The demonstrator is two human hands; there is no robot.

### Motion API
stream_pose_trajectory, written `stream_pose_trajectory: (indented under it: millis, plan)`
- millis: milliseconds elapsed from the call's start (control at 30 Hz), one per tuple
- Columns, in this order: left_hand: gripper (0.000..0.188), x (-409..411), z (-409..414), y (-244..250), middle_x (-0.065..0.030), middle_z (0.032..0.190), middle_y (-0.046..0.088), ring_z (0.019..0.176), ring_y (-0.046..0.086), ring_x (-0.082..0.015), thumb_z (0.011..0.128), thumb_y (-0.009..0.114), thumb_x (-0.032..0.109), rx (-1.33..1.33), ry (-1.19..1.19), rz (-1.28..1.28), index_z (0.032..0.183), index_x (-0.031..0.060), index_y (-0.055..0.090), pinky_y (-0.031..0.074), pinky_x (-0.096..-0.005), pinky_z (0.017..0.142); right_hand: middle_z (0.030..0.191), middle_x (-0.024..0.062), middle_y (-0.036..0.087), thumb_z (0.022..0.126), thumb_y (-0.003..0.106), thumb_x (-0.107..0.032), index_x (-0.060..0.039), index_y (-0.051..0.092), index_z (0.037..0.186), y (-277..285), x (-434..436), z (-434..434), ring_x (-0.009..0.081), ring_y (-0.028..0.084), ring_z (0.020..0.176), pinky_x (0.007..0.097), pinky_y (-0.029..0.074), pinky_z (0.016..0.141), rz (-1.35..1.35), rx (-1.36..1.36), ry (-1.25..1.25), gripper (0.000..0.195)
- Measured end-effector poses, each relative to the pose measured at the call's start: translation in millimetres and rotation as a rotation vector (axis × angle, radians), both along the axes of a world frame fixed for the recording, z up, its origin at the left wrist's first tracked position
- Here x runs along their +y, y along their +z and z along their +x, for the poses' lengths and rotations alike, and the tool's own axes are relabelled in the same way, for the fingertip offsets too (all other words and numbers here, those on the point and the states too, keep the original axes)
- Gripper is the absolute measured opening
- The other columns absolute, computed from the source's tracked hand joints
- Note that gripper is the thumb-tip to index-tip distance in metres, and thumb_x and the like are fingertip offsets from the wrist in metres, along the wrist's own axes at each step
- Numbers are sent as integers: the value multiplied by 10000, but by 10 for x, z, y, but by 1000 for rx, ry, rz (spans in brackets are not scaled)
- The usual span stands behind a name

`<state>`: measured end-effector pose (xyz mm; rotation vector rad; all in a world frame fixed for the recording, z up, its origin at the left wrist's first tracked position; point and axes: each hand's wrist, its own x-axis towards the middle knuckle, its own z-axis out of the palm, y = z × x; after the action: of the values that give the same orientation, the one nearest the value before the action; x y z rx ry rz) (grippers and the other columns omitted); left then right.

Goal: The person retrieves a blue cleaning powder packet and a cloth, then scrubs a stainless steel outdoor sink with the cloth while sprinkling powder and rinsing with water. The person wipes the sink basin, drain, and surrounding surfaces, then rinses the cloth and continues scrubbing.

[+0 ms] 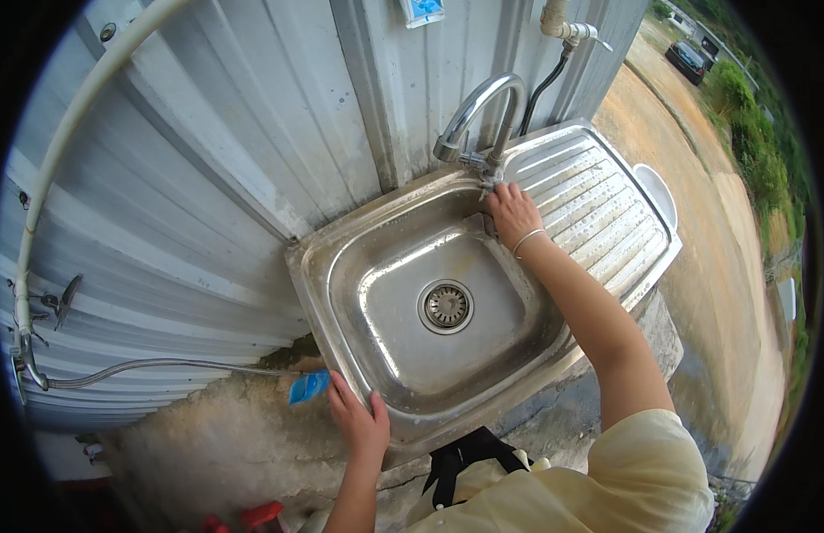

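Observation:
My right hand, with a bangle at the wrist, reaches to the back right corner of a stainless steel sink basin. Its fingertips press a pale, crumpled piece of thin material at the foot of the chrome gooseneck faucet; the fingers partly hide it. My left hand rests on the sink's front left rim, and a blue plastic packet sticks out beyond its fingers. The basin's strainer drain is uncovered, and no water runs from the spout.
A ribbed drainboard with water drops adjoins the basin. Corrugated metal wall stands behind, with a pipe valve and another packet. A braided hose runs at left. A white basin shows past the drainboard.

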<state>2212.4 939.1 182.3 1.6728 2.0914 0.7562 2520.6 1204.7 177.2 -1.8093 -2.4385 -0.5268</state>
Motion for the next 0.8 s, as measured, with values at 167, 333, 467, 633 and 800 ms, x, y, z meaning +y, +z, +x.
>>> stream_pose_trajectory:
  millis: [167,333,467,633,800]
  plan:
    - [740,4,-1,11,-299,1303,289,1145,356,-444,783,574,175,23,-26,14,1357,-62,172,301,-480,957,964,146,468,659,617,-103,-65,516,964,332,-203,-35,299,469,958,373,417,816,-186,115,-299,324]
    - [746,-9,3,0,-298,1299,293,1138,365,-439,785,568,183,15,28,0,1361,-61,161,306,-484,951,1026,203,466,686,636,-52,-30,442,1035,588,11,-28,374,461,965,380,398,848,337,810,17,400]
    - [740,-6,38,-33,-296,1287,302,1137,370,-438,793,556,180,69,-8,9,1364,-60,150,320,-475,946,994,230,511,724,653,-109,-5,401,1118,536,532,-61,393,455,980,378,396,839,326,1340,-150,479]
    - [726,-12,46,47,-304,1270,309,1118,385,-441,803,540,174,117,-9,-37,1357,-79,145,346,-451,932,942,166,560,801,580,-245,-16,487,1046,115,402,-79,328,464,962,398,392,798,390,759,-292,349]
    - [719,5,16,48,-304,1256,319,1082,412,-436,805,535,185,137,-22,-43,1350,-85,152,366,-445,909,928,101,588,823,461,-194,-77,584,896,124,241,76,262,471,943,351,374,768,68,221,-397,185]
